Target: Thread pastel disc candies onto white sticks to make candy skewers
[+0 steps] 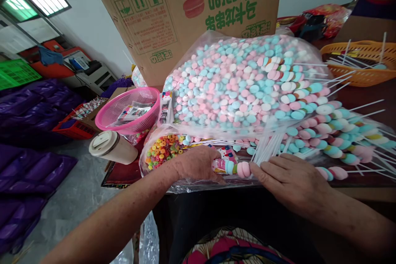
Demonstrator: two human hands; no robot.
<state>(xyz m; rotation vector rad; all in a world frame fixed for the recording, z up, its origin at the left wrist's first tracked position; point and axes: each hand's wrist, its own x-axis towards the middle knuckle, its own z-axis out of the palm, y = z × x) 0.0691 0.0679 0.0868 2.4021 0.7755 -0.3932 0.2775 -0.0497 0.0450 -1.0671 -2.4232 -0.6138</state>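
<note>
Nearest me: patterned clothing at the bottom edge, then both forearms reaching in over the counter [365,181].

Left hand [198,164] lies knuckles up, fingers curled down onto a printed wrapper and the near end of a partly filled stick [238,169]; it looks closed around that end, though the fingertips are hidden. Right hand [291,179] is closed lightly, forefinger and thumb pinching the pink candy disc at the stick's other side, just touching it. The stick carries only a few discs, blue, white and pink, so I judge this one barely begun.

Largest to smallest from there. The cardboard carton [185,4] printed "Macaron" stands upside down at the back. In front of it, the big clear bag of loose pastel discs [235,82] is heaped full; much stock is left. To the right, a pile of finished skewers [334,128] lies fanned out, sticks pointing outward; a fair batch is done. An orange basket [361,62] behind holds bare sticks and a few more. A bundle of empty white sticks [269,146] rests just above my right hand, so plenty remain to fill. Left of centre: a pink basket [126,111] with packets, a lidded cup [113,147] on its side, and a small bag of coloured ring candies [162,148] just beside my left hand.
</note>
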